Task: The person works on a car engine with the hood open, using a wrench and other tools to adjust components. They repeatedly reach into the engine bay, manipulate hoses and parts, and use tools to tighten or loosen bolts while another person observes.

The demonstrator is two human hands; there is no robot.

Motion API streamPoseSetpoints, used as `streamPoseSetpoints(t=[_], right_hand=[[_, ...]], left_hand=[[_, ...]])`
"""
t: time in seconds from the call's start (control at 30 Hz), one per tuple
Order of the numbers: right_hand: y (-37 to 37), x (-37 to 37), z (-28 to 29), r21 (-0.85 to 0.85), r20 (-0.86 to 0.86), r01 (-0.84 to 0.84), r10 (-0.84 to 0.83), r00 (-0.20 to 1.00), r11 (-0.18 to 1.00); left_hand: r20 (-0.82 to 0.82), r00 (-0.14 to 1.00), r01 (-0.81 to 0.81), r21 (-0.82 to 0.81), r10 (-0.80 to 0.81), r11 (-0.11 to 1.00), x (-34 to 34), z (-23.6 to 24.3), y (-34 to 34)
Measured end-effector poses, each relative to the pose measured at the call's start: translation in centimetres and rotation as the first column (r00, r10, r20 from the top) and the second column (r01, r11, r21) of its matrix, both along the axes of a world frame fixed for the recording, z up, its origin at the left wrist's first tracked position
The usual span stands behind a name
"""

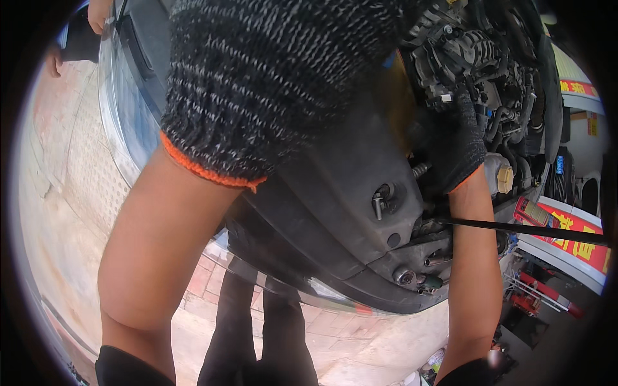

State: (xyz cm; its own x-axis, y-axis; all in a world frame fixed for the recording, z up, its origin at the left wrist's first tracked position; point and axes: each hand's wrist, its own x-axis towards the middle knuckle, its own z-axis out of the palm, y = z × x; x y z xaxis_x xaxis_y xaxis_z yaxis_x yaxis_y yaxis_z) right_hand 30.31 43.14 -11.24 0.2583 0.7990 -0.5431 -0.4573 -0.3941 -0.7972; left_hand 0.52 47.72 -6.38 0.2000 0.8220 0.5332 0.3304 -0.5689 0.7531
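My left hand [270, 83], in a black-and-grey knit glove with an orange cuff, looms large over the dark plastic cover [335, 199] at the front of a car. Its fingers run toward the upper edge and cannot be made out. Down in the engine bay [476, 58] is my right hand [454, 141], gloved the same way. Shadow and blur hide its fingertips and anything they may hold. Between the two hands shows a blurred yellowish-brown surface [400, 96]. A metal fitting [380, 201] sits in a round recess of the cover.
A ratchet [405, 276] and a green-handled tool [429, 282] lie at the cover's right end. A dark rod [528, 230] crosses above my right forearm. Beyond it is a reservoir with a yellowish cap [505, 179]. Another person's hand [98, 16] appears at the upper left.
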Motion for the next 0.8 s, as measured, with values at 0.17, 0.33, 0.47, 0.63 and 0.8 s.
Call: streamPoseSetpoints(t=[0.17,0.33,0.47,0.63,0.8], right_hand=[[-1.1,1.0,-0.2,0.049,-0.047,-0.049,0.052,0.998,0.998],[-1.5,-0.1,0.7,-0.128,-0.042,0.056,-0.061,0.997,0.99],[-1.0,-0.8,1.2,-0.115,-0.014,0.092,-0.094,0.995,0.989],[-1.3,-0.9,0.3,-0.076,-0.049,0.033,-0.037,0.998,0.997],[-2.5,1.5,0.4,0.031,0.434,-0.346,0.299,0.85,0.938]], left_hand=[[-0.332,0.941,0.016,0.224,0.061,0.974,-0.1,0.2,1.6],[-0.484,0.873,0.093,0.293,0.064,0.952,3.4,2.8,8.0],[-0.543,0.808,0.107,-0.251,-0.231,0.962,10.3,2.9,13.5],[-0.828,0.524,0.309,-0.034,-0.2,0.951,11.9,2.6,14.3],[-0.825,0.471,0.503,-0.041,-0.313,0.864,16.1,0.0,15.8]])
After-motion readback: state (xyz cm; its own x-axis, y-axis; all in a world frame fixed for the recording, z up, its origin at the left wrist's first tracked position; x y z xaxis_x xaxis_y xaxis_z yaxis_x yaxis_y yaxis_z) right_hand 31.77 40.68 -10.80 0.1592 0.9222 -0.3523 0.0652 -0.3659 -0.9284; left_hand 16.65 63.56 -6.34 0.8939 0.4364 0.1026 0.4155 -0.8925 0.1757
